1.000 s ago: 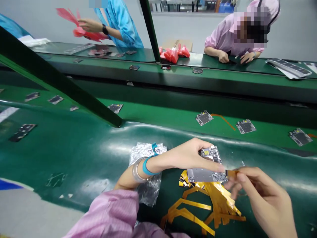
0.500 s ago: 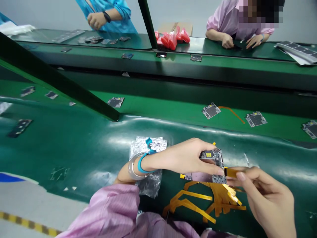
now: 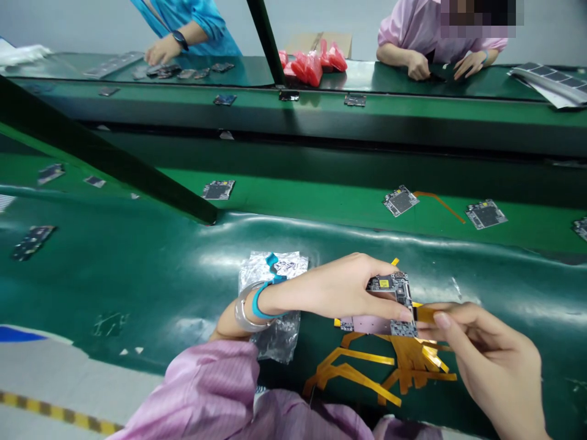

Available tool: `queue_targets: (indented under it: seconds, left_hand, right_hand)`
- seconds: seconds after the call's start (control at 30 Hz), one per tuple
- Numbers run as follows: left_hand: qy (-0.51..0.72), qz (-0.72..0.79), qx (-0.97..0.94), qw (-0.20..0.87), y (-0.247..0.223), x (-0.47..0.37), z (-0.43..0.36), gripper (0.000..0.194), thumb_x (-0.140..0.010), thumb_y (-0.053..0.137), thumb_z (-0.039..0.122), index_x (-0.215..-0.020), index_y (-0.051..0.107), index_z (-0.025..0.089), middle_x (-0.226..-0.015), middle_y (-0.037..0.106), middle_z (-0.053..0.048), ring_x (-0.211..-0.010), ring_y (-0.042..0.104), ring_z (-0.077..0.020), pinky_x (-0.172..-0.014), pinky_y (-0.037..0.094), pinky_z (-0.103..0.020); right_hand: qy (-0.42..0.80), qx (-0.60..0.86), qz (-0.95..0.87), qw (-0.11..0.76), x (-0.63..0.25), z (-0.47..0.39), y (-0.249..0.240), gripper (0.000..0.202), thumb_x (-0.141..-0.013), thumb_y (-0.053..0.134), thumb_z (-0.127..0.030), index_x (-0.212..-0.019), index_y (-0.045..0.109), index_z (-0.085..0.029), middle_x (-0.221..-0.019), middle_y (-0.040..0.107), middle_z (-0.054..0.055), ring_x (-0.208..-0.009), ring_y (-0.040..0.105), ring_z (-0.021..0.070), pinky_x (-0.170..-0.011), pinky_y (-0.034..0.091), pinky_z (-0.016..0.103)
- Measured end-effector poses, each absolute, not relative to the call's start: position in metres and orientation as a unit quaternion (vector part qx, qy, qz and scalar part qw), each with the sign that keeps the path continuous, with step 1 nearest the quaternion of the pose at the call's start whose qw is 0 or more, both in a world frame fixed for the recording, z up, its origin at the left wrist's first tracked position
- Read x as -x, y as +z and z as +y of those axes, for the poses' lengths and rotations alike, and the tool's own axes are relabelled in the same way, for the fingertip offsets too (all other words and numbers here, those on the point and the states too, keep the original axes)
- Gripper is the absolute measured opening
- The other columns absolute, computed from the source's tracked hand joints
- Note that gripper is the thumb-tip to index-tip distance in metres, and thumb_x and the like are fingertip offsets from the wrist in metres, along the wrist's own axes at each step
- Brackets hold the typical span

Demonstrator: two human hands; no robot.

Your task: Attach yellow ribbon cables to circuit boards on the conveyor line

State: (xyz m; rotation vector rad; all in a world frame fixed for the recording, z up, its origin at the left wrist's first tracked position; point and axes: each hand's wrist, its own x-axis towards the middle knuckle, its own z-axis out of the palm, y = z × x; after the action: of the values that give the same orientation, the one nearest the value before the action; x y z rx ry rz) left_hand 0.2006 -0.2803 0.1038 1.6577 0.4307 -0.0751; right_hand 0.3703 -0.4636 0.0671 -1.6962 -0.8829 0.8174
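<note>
nearest, a pink sleeve (image 3: 211, 379) covers the person's left forearm, and loose orange strips (image 3: 367, 382) lie spread on the green mat (image 3: 114, 263), bunched into a heap toward the right. just above them, the right hand (image 3: 498, 357) pinches one orange ribbon (image 3: 426, 315), thumb and fingers closed on it with no gap. the ribbon's dark end meets the right edge of a circuit board (image 3: 403, 321); whether it is seated there, i cannot tell. the left hand (image 3: 348, 287) has the board clasped, thumb laid across its face and a finger at its upper edge, so the board sits between the two hands, raised over the strips. a clear bangle (image 3: 241, 315) and a blue band (image 3: 260, 302) circle the left wrist, with a shiny plastic bag (image 3: 275, 348) lying beneath and beside it.

off to the left on the mat is a dark board (image 3: 33, 242). beyond the mat's edge, more boards (image 3: 486, 214) lie spaced along a green strip of surface, one with an orange ribbon trailing from it. a dark green post (image 3: 137, 171) slants across the left side.

on the far bench, red bags (image 3: 309, 67) sit before a cardboard box (image 3: 343, 44); a co-worker in blue (image 3: 211, 30) reaches to a pile of boards (image 3: 167, 71), and a co-worker in pink (image 3: 408, 30) has both hands low over the bench top.
</note>
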Motion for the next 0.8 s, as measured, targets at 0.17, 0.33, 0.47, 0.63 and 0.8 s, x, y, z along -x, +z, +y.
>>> queue_targets:
  seconds: [0.17,0.33,0.47,0.63,0.8]
  left_hand:
    - [-0.034,0.191,-0.727,0.659,0.104,-0.201,-0.28,0.026,-0.087,0.076,0.041,-0.084,0.067,0.016,-0.07,0.059,0.006,-0.062,0.047,-0.0066,-0.062,0.036,-0.02]
    - [-0.038,0.202,-0.729,0.652,0.103,-0.201,-0.281,0.033,-0.088,0.075,0.049,-0.087,0.068,0.017,-0.073,0.061,0.005,-0.066,0.048,-0.0077,-0.061,0.035,-0.02]
    - [-0.044,0.198,-0.728,0.655,0.102,-0.201,-0.281,0.032,-0.087,0.076,0.047,-0.085,0.067,0.016,-0.07,0.058,0.006,-0.063,0.045,-0.0072,-0.061,0.035,-0.02]
    - [-0.05,0.2,-0.718,0.664,0.101,-0.201,-0.281,0.03,-0.086,0.077,0.045,-0.085,0.068,0.016,-0.071,0.058,0.005,-0.065,0.046,-0.0077,-0.061,0.036,-0.02]
    - [-0.051,0.222,-0.678,0.698,0.099,-0.203,-0.282,0.031,-0.085,0.077,0.046,-0.092,0.072,0.017,-0.079,0.066,0.002,-0.07,0.055,-0.0099,-0.063,0.041,-0.021]
  right_hand:
    - [0.344,0.692,-0.393,0.498,-0.374,-0.464,0.064,0.022,-0.085,0.081,-0.038,-0.069,0.075,-0.025,-0.087,0.083,0.005,-0.063,0.08,0.0216,-0.063,0.067,0.023]
    - [0.353,0.692,-0.363,0.514,-0.37,-0.462,0.067,0.022,-0.084,0.082,-0.04,-0.069,0.076,-0.026,-0.084,0.083,0.004,-0.064,0.08,0.0207,-0.066,0.068,0.023]
    - [0.357,0.707,-0.336,0.51,-0.361,-0.462,0.073,0.026,-0.083,0.081,-0.044,-0.068,0.074,-0.025,-0.082,0.082,0.004,-0.063,0.079,0.0196,-0.065,0.068,0.023]
    - [0.364,0.711,-0.331,0.502,-0.356,-0.462,0.077,0.024,-0.084,0.08,-0.046,-0.071,0.076,-0.026,-0.083,0.082,0.003,-0.067,0.079,0.0195,-0.068,0.067,0.025]
    - [0.346,0.698,-0.385,0.494,-0.363,-0.46,0.071,0.019,-0.087,0.078,-0.039,-0.074,0.078,-0.026,-0.087,0.083,0.004,-0.07,0.08,0.0209,-0.07,0.069,0.026]
